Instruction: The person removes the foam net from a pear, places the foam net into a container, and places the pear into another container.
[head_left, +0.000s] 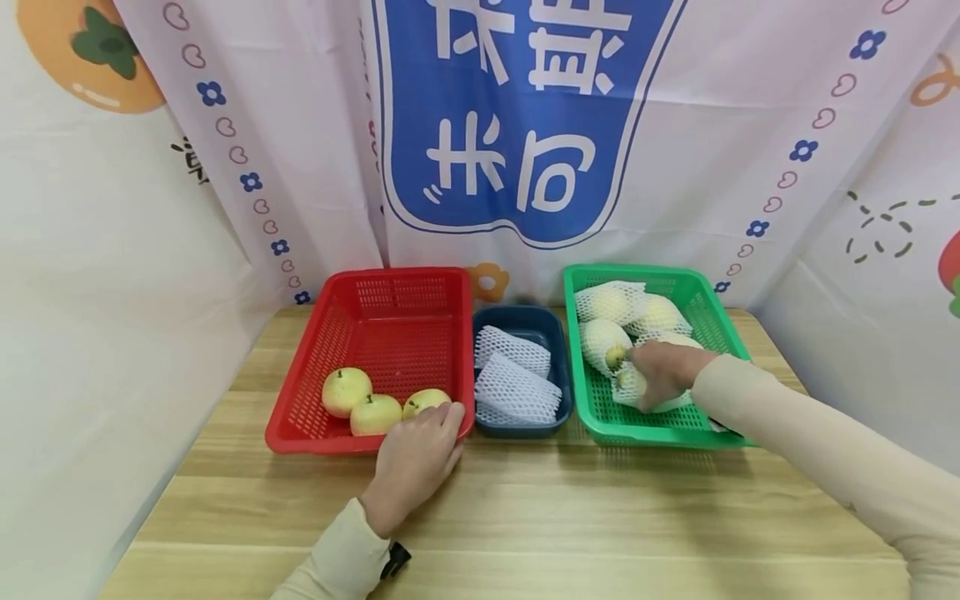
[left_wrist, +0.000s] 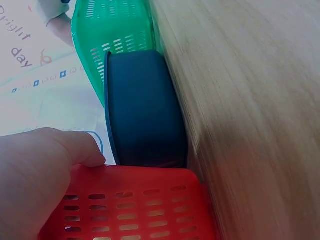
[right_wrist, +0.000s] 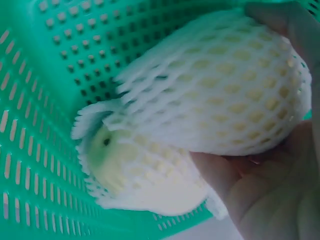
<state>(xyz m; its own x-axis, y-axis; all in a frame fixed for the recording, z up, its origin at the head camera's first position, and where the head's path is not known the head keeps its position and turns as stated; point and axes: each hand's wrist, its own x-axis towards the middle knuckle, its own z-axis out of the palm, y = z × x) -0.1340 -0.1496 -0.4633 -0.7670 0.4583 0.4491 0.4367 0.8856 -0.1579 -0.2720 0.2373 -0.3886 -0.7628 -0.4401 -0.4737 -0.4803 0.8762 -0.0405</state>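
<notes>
In the green basket [head_left: 615, 429], my right hand [head_left: 663, 371] holds a yellow pear in a white foam net [right_wrist: 220, 90], thumb on one side and fingers on the other. A second netted pear [right_wrist: 145, 175] lies against it, its stem end showing at the net's opening. More netted pears [head_left: 611, 304] sit around the hand. My left hand [head_left: 420, 458] grips the front right corner of the red basket [head_left: 300, 446], with a digit over the rim in the left wrist view. Beside that hand, three bare yellow pears [head_left: 375, 414] rest along the basket's front.
Between the two baskets stands a dark blue tub [head_left: 517, 431] holding white foam nets [head_left: 517, 392]. All three containers are on a wooden table [head_left: 510, 517], with a printed cloth [head_left: 315, 108] hanging behind them.
</notes>
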